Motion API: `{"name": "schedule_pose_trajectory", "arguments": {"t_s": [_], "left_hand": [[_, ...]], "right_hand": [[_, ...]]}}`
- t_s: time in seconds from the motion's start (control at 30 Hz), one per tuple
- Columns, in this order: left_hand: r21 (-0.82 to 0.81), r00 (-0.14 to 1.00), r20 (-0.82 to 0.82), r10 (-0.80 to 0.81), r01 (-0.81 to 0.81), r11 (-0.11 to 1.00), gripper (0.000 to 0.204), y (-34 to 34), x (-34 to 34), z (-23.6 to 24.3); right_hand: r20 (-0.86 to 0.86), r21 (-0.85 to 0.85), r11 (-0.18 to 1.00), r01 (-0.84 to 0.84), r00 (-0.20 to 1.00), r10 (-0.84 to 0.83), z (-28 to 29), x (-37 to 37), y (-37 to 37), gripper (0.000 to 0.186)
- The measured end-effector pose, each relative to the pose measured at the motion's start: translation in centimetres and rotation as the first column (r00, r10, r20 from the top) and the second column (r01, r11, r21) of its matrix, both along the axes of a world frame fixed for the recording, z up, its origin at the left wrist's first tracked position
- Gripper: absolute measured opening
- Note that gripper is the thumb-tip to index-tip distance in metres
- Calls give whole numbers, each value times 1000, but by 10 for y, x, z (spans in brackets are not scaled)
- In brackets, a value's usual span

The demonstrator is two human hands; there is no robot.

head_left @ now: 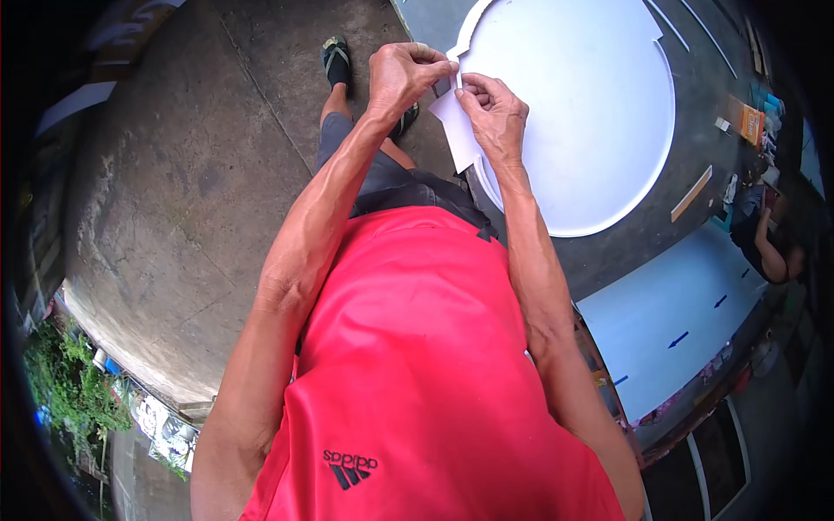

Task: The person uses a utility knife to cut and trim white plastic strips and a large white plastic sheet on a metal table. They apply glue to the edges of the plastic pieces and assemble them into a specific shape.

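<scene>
My left hand (401, 76) and my right hand (492, 117) pinch a narrow white strip (459, 75) at the left edge of a large round white board (573, 113) with a raised white rim. My left fingertips are at the strip's upper part, my right thumb and fingers just below and to the right. A piece of white sheet (453, 130) juts out at the board's left edge, below my hands. The board lies on a dark grey tabletop (608, 260).
Thin white strips (708, 35), a wooden piece (691, 193) and an orange box (751, 126) lie on the table. A light blue sheet (660, 321) with dark arrows is lower right. Another person (764, 239) is at the far right. Concrete floor (174, 174) spreads left.
</scene>
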State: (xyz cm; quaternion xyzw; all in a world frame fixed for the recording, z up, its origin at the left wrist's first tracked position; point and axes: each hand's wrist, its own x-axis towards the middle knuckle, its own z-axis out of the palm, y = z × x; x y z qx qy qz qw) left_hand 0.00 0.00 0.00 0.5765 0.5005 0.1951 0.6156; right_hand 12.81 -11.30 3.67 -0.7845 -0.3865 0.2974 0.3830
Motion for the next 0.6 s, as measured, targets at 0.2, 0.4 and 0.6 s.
{"name": "schedule_pose_trajectory", "arguments": {"t_s": [0.2, 0.4, 0.6], "left_hand": [[-24, 999, 44, 30, -29, 999, 31, -6, 7, -1], [-15, 995, 35, 93, -93, 996, 28, -11, 6, 1], [-149, 974, 82, 210, -196, 969, 27, -23, 10, 18]], "right_hand": [[25, 12, 1000, -4, 1000, 4, 4, 6, -3, 21], [30, 39, 999, -13, 999, 12, -1, 2, -1, 22], [24, 1, 1000, -30, 999, 30, 0, 3, 0, 23]]}}
